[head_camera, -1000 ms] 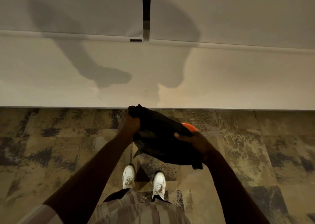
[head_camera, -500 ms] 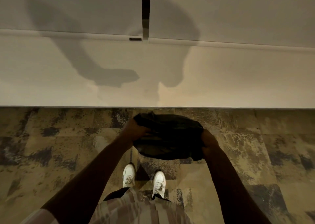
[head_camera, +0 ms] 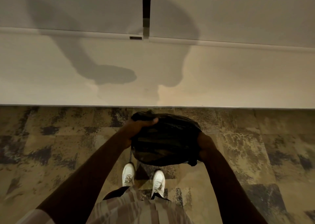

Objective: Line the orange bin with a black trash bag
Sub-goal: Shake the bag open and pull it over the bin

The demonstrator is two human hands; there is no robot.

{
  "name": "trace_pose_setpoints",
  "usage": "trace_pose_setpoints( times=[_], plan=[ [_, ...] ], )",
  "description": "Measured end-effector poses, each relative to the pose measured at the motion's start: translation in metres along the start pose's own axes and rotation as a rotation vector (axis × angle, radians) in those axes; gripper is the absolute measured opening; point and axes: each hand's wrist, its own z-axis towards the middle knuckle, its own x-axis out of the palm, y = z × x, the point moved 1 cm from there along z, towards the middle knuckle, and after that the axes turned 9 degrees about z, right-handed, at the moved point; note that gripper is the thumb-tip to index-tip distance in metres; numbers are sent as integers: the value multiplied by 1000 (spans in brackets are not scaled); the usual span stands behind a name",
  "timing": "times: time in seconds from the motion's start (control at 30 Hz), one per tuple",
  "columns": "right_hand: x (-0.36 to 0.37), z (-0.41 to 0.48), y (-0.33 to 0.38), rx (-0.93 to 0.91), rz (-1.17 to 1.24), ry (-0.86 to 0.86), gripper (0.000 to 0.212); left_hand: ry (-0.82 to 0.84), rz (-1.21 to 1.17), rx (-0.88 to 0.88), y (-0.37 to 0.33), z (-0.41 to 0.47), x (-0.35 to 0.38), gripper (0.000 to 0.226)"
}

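Observation:
A black trash bag [head_camera: 166,139] is spread as a dark round mass over the floor in front of my feet. It hides the orange bin entirely; no orange shows. My left hand [head_camera: 136,130] grips the bag's left and far edge, thumb lying across the top. My right hand [head_camera: 205,145] grips the bag's right edge, fingers tucked under the plastic.
A pale wall [head_camera: 221,73] with a low rail rises just beyond the bag, with a dark vertical strip [head_camera: 146,5] at the top. Patterned brown carpet [head_camera: 59,147] stretches to both sides. My white shoes [head_camera: 128,174] stand right behind the bag.
The bag has been pulled wider and down; the orange rim seen a second ago is covered. My right hand moved from on top of the bag to its right edge.

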Motion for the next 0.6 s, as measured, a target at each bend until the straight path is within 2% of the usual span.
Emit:
trace_pose_setpoints(
  times=[0.07, 0.13, 0.23, 0.27, 0.33, 0.4, 0.5, 0.6],
  plan=[
    [-1, 2, 2, 14, -4, 1, 33, -14, 269, 120, 2, -4, 3, 41],
    [0, 2, 4, -17, -38, -7, 27, -203, 380, 146, 8, -1, 2, 32],
    [2, -1, 5, -1, -132, -8, 23, -563, 429, 58, 11, 1, 1, 3],
    [2, -2, 5, -7, -197, -38, 19, -637, 435, 42, 10, 0, 1, 5],
    [2, -3, 4, -46, -364, -128, 4, -685, 381, 15, 8, -2, 2, 12],
    [-3, 3, 0, -80, -427, -218, 12, -688, 387, -20, 6, -3, -2, 20],
    [-15, 12, -9, -177, -488, -400, 21, -738, 537, -47, 2, -9, -13, 19],
    [-21, 15, -13, -218, -372, -490, 8, -763, 659, -28, 3, -15, -18, 22]
  ],
)
